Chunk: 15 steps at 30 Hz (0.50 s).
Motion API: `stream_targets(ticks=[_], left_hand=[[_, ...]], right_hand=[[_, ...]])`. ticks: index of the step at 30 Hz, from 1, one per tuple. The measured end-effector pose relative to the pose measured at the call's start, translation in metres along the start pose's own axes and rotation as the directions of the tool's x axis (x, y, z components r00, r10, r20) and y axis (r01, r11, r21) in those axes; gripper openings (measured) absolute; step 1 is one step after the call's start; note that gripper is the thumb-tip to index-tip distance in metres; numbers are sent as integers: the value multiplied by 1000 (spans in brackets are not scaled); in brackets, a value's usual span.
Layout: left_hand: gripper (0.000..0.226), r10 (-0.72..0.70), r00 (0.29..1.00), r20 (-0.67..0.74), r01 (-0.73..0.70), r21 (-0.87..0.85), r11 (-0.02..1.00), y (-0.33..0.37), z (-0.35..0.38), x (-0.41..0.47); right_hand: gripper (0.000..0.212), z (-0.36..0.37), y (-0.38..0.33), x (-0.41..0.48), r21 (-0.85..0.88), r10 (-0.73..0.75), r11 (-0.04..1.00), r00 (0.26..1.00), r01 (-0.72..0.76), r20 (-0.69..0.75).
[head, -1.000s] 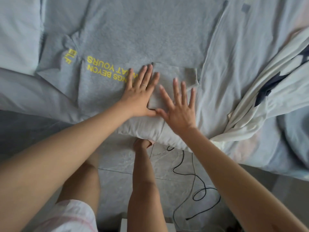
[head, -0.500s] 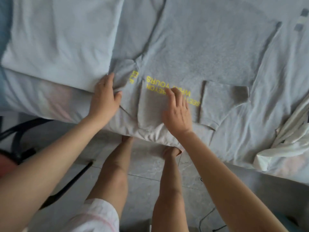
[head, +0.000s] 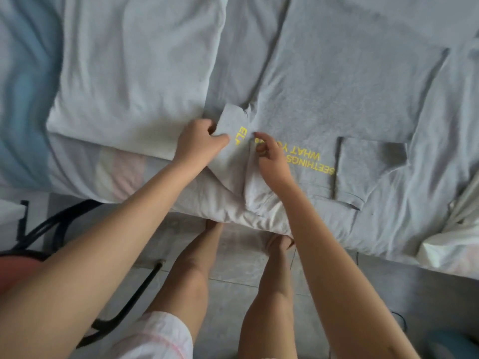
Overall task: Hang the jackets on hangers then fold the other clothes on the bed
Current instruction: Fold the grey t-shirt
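The bed (head: pixel 438 130) fills the upper half of the view, under a pale grey sheet, its near edge running across above a tiled floor (head: pixel 233 257). A grey shirt (head: pixel 337 86) lies spread flat on the bed right of the middle, collar end toward the person, so its yellow lettering (head: pixel 308 159) reads upside down. A pale pillow (head: pixel 134 73) lies on the bed to the shirt's left, its edge just beside the shirt's side. A black chair (head: pixel 134 294) with a red seat stands on the floor at the left. A white cloth (head: pixel 453 244) lies bunched at the right edge of the bed, apart from the shirt.

Both bare arms reach from below to the shirt's near left corner. The left hand (head: pixel 199 142) has its fingers curled, and its thumb and fingers pinch the outer edge of the sleeve (head: pixel 230 154), which lies at the bed's edge (the letters "EL" show on it). The right hand (head: pixel 272 159), close beside it, nips a crease of the shirt at the sleeve seam between forefinger and thumb, the other fingers curled in. The fabric under that hand is bunched. The other sleeve (head: pixel 370 167), to the right, lies folded over the chest as a flat rectangle.
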<state>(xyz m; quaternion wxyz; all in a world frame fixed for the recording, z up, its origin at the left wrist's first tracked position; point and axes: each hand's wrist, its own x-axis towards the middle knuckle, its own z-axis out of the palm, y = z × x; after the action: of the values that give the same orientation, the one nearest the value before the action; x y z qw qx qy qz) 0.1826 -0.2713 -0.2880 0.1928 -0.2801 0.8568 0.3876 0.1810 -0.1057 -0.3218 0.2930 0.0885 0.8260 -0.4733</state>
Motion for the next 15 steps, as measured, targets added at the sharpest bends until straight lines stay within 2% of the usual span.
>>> stream_targets(ticks=[3,5,6,7,8,10,11,12,14,15], left_hand=[[32,23,999,41,-14,-214,977,13,0,-6],[29,101,978,183,-18,-408,913,33,6,-13],[21,145,940,308,40,-521,852,45,11,-17],[11,196,888,417,81,-560,824,55,16,-20],[6,238,849,472,66,-542,838,60,21,-21],[17,367,843,395,-248,-321,914,61,35,-14],[25,448,831,330,-416,-167,894,58,44,-5],[32,507,820,265,-514,-46,856,50,44,3],[44,606,756,247,-644,110,757,49,51,21],[48,633,732,253,-679,191,709,52,51,28]], right_hand=[[40,-24,-3,-1,279,156,937,967,-210,203],[30,-40,-3,-6,518,241,791,944,-326,226],[31,-46,-1,-9,637,301,694,939,-335,166],[33,-52,4,-10,736,380,609,923,-297,58],[33,-56,9,-15,826,472,512,881,-235,-43],[26,-63,23,-27,886,621,437,765,-156,-171],[19,-66,34,-34,867,640,481,729,-133,-243],[15,-62,38,-39,784,595,607,730,-132,-338],[28,-62,52,-46,510,379,856,780,-90,-498],[35,-61,55,-48,341,233,938,827,-53,-512]])
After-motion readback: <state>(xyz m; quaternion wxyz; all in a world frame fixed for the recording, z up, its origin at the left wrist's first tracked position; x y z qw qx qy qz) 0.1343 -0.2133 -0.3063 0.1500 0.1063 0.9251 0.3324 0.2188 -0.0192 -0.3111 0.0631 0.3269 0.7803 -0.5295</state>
